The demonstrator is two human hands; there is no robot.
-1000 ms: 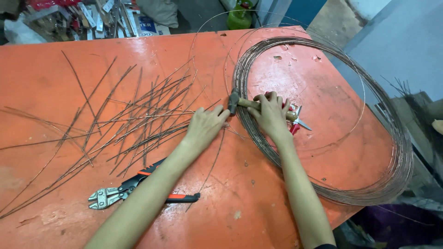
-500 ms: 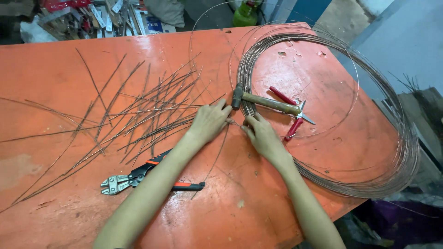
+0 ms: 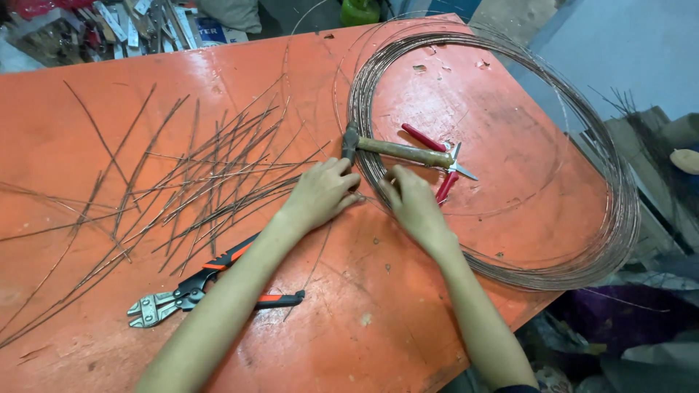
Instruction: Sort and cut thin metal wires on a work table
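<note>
head: both hands on wire coil

Two bare forearms come into the head view, each ending in a bare hand, the left hand and the right hand. No gloves, rings, watch or bracelets show on either. At the right arm's upper end, a sliver of a dark sleeve edge shows; the left arm shows no sleeve at all.
</note>
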